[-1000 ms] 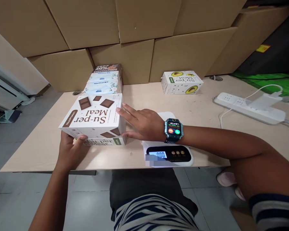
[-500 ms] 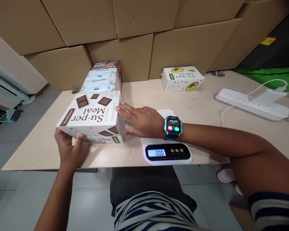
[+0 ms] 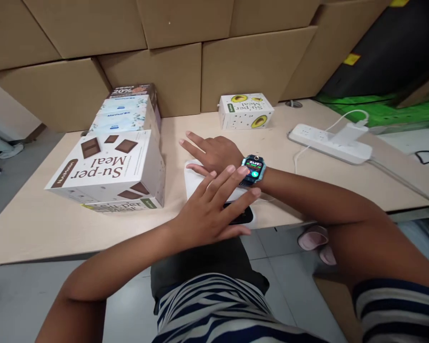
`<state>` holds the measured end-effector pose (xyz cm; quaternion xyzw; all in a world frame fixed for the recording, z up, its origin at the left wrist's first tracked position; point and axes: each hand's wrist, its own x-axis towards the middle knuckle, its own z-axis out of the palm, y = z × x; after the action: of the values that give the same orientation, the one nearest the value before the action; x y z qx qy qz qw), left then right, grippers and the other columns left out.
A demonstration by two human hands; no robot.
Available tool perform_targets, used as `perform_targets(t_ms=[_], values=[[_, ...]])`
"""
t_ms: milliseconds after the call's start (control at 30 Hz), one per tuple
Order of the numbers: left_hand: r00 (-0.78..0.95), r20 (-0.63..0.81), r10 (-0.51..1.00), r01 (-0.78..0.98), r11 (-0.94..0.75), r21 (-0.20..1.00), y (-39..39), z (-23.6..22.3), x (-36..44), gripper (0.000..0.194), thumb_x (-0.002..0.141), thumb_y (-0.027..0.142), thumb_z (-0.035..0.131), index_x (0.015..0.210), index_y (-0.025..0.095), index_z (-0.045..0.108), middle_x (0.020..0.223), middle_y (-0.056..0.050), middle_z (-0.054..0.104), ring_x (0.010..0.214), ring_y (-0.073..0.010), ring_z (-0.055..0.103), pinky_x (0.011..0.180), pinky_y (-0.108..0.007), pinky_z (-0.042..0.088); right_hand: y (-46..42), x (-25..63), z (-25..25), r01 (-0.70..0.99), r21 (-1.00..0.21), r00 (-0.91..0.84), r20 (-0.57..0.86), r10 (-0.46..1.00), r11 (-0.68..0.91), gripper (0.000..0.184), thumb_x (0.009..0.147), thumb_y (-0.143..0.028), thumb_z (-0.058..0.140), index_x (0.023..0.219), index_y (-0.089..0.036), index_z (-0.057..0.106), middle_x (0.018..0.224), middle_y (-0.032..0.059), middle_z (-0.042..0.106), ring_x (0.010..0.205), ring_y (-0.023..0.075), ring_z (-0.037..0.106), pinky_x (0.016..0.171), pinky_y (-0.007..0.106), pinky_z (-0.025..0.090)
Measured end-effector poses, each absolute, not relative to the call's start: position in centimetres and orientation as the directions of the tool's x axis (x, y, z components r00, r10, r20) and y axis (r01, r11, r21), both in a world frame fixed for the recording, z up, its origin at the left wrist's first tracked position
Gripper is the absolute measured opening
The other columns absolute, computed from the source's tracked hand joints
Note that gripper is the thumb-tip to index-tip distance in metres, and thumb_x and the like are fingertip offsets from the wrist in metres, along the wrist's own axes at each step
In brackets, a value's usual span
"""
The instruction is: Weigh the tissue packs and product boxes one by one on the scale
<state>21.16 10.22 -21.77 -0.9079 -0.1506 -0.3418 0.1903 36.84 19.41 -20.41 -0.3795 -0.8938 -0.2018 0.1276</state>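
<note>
My left hand (image 3: 214, 209) reaches across to the right with its fingers spread and nothing in them. Its fingertips are at the lit smartwatch (image 3: 253, 170) on my right wrist, seemingly over its screen. My right hand (image 3: 214, 152) hovers palm down above a white digital scale (image 3: 192, 181), fingers apart and empty. Most of the scale, including its display, is hidden by my hands. To the left stands a white box with chocolate pieces printed on it (image 3: 103, 162), on top of another box (image 3: 125, 206) marked "Su-per Meal". Neither hand touches these boxes.
Tissue packs (image 3: 119, 116) and a dark brown package (image 3: 134, 89) sit behind the chocolate box. An avocado-printed box (image 3: 246, 112) stands at the back of the table. A power strip (image 3: 329, 143) with a plugged-in charger lies right. Stacked cardboard boxes (image 3: 250, 62) form the back wall.
My left hand has let go of the chocolate box and moved right to the watch. My right hand has drawn away from the box's side. The view has shifted right.
</note>
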Motion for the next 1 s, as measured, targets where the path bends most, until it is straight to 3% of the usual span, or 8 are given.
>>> perform_targets(t_ms=[233,433,567,867,1000], values=[[0.719,0.682,0.13,0.387,-0.891,-0.238,12.3,-22.7,23.4,0.083,0.109,0.069,0.041,0.167,0.01,0.042,0.163,-0.03,0.051,0.17,-0.0379,0.034,0.129,-0.051,0.043,19.1,37.7,-19.9,0.765,0.265,-0.644,0.324,0.693,0.587,0.065,0.114,-0.046,0.033,0.173,-0.019,0.034,0.178,0.025,0.033,0.117,0.0303,0.072,0.086,0.043,0.055],[0.719,0.682,0.132,0.389,-0.89,-0.237,13.0,-23.0,24.3,0.076,0.111,0.066,0.037,0.16,0.009,0.051,0.163,-0.03,0.05,0.168,-0.0381,0.038,0.124,-0.049,0.048,19.4,38.5,-20.5,0.781,0.225,-0.625,0.296,0.723,0.583,0.064,0.115,-0.045,0.028,0.172,-0.017,0.034,0.179,0.0255,0.031,0.121,0.0305,0.069,0.092,0.044,0.054],[0.699,0.701,0.141,0.393,-0.895,-0.212,13.4,-23.2,24.9,0.077,0.112,0.064,0.037,0.167,0.01,0.043,0.167,-0.03,0.045,0.164,-0.0368,0.044,0.122,-0.049,0.049,19.8,38.6,-20.5,0.797,0.2,-0.604,0.225,0.765,0.57,0.066,0.115,-0.045,0.028,0.175,-0.018,0.028,0.18,0.026,0.026,0.126,0.0343,0.068,0.094,0.047,0.054],[0.756,0.626,0.189,0.439,-0.856,-0.273,13.3,-22.9,25.4,0.067,0.112,0.063,0.04,0.149,0.012,0.061,0.163,-0.029,0.052,0.144,-0.0386,0.063,0.119,-0.052,0.05,19.7,38.7,-20.2,0.825,0.158,-0.565,0.229,0.792,0.543,0.065,0.114,-0.042,0.028,0.176,-0.023,0.029,0.184,0.0167,0.024,0.13,0.0336,0.066,0.098,0.048,0.053],[0.706,0.684,0.185,0.406,-0.897,-0.176,13.2,-22.6,24.7,0.075,0.112,0.064,0.037,0.163,0.01,0.046,0.166,-0.031,0.045,0.159,-0.0386,0.05,0.126,-0.053,0.047,20.0,39.5,-20.5,0.813,0.179,-0.583,0.247,0.774,0.555,0.066,0.114,-0.045,0.022,0.175,-0.023,0.031,0.184,0.0152,0.025,0.126,0.0319,0.065,0.096,0.046,0.05]])
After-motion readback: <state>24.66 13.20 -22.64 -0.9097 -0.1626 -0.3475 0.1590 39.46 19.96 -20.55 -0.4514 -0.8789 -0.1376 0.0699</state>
